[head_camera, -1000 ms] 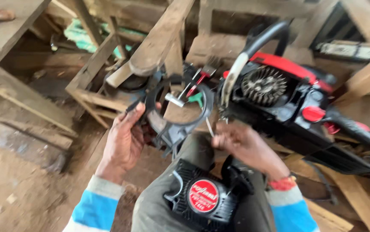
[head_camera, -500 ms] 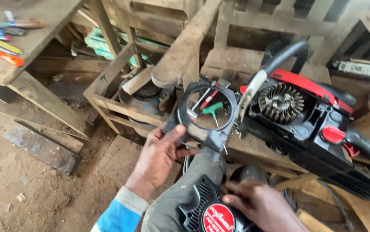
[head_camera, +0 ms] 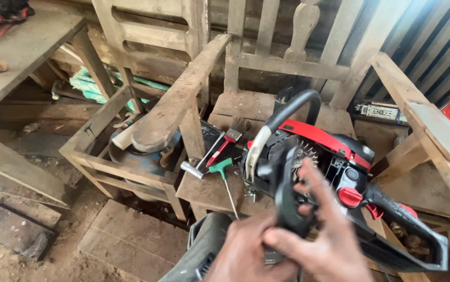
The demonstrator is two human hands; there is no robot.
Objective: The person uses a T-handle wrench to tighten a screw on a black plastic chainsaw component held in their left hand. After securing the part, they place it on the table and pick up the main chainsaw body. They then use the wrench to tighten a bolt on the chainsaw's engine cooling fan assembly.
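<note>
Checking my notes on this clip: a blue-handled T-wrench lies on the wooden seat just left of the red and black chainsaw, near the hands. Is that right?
Not quite: the T-wrench has a green handle, not blue. The head view shows it lying on the wooden seat just left of the red and black chainsaw, with the hands close by in front.

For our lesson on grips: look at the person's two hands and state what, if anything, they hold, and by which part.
Both hands, left hand and right hand, grip a black plastic cover by its lower end, in front of the chainsaw. Blur hides the exact finger placement.
</note>
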